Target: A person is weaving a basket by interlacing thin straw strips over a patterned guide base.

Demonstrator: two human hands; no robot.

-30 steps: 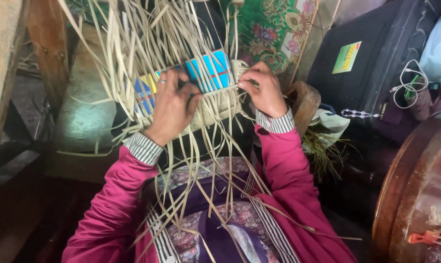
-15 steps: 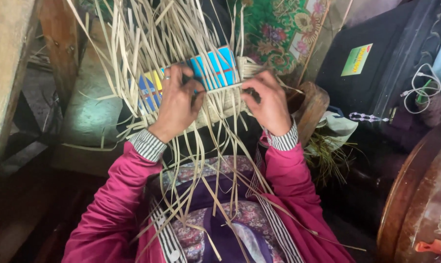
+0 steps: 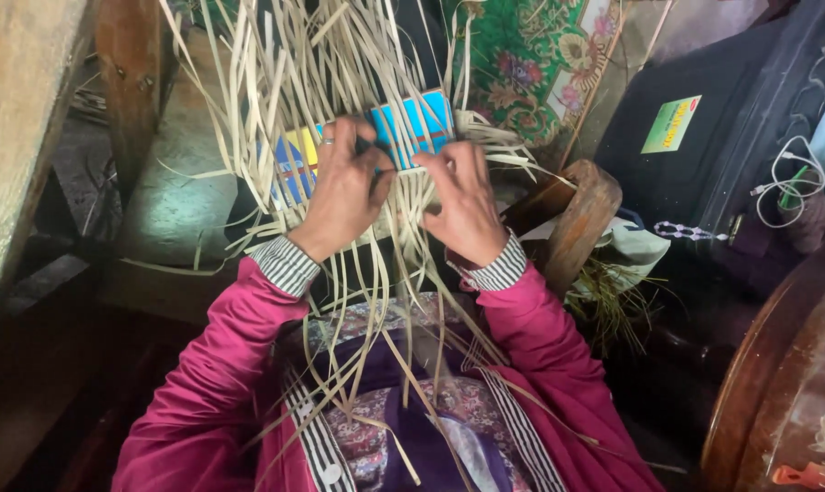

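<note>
At my right I see a dark bag [image 3: 704, 173] bearing a green sticker [image 3: 670, 124], with a white cable [image 3: 786, 182] lying on it. Behind hangs a green floral cloth [image 3: 531, 64]; a wooden post [image 3: 130, 73] stands left

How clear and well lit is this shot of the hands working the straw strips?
Head view: soft, even light falls on the left hand, the right hand and the pale strips, with no harsh glare; the blue woven panel is sharp enough to show its colour blocks; the lower left corner sinks into deep shadow, and the wooden post at the frame edge looks soft and blurred.
</note>
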